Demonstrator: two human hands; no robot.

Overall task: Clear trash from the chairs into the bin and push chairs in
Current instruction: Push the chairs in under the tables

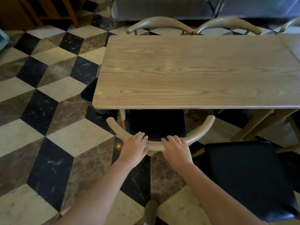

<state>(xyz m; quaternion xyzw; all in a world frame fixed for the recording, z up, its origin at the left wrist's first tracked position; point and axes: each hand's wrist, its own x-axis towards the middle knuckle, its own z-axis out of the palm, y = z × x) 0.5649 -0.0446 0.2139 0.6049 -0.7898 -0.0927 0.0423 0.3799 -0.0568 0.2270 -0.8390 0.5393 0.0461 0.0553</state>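
A wooden chair with a curved backrest (pixel 203 130) and a dark seat (pixel 155 122) stands at the near edge of the wooden table (pixel 186 70), its seat partly under the tabletop. My left hand (pixel 134 146) and my right hand (pixel 177 148) both rest on the middle of the backrest, fingers curled over its top. No trash shows on this seat. A dark bin (pixel 88 93) stands on the floor at the table's left end, mostly hidden under the tabletop. A second chair's black seat (pixel 246 176) is pulled out at the right.
Two more chair backs (pixel 159 24) (pixel 227 24) sit tucked in along the table's far side. A further table (pixel 292 44) adjoins at the right. The floor is checkered marble (pixel 48 127). My shoe (pixel 151 210) is at the bottom.
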